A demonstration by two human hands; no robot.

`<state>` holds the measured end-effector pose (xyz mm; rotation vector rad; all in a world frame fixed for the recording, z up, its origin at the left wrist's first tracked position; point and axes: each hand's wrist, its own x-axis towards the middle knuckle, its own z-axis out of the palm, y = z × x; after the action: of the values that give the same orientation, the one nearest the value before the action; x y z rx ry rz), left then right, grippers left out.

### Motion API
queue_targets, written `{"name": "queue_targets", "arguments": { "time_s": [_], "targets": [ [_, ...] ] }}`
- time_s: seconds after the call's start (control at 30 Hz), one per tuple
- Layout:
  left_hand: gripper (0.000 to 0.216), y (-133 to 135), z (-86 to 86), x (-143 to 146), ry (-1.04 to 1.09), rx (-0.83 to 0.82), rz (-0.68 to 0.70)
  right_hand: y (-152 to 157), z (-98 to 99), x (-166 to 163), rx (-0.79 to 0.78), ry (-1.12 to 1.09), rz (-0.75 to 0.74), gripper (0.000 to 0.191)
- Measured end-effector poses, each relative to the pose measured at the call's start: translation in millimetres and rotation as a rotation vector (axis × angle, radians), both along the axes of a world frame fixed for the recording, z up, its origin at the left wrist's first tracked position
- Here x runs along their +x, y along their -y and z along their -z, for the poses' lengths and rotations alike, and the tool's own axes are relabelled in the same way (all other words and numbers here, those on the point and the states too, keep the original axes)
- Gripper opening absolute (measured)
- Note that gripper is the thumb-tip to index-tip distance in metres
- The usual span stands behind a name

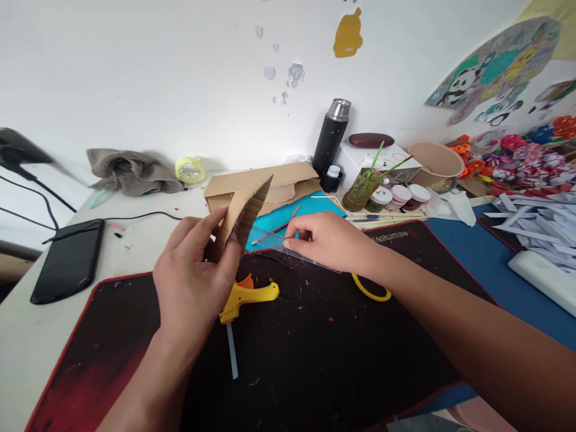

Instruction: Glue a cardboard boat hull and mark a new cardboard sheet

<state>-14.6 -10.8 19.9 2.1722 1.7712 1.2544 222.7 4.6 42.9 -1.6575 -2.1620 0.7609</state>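
My left hand (193, 264) is closed on a bent piece of corrugated cardboard (245, 207), thumb on the near side and fingers behind. My right hand (321, 240) pinches a clear flat plastic ruler (265, 238) between thumb and fingertips. The ruler's far left end reaches the cardboard; whether it touches is hard to make out. Below my left hand lies a yellow glue gun (252, 297), partly hidden, with a pale glue stick (231, 351) jutting from it. Under my right forearm shows a yellow loop handle (371, 291).
A black desk mat (292, 360) covers the table's middle. Behind it lie more cardboard (279, 177) and a blue sheet (326, 206). A black flask (330, 138), paint jars (399, 197) and a brush cup (360, 191) stand at the back. A phone (67, 261) is left; paper strips (540, 228) right.
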Motion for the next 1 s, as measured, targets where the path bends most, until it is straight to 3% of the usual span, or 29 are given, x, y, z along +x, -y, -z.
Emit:
{"name": "queue_targets", "arguments": {
  "time_s": [1.0],
  "targets": [
    [0.036, -0.5, -0.2, 0.4, 0.014, -0.037, -0.001, 0.4, -3.5, 0.7, -0.001, 0.035, -0.001, 0.011]
  ]
}}
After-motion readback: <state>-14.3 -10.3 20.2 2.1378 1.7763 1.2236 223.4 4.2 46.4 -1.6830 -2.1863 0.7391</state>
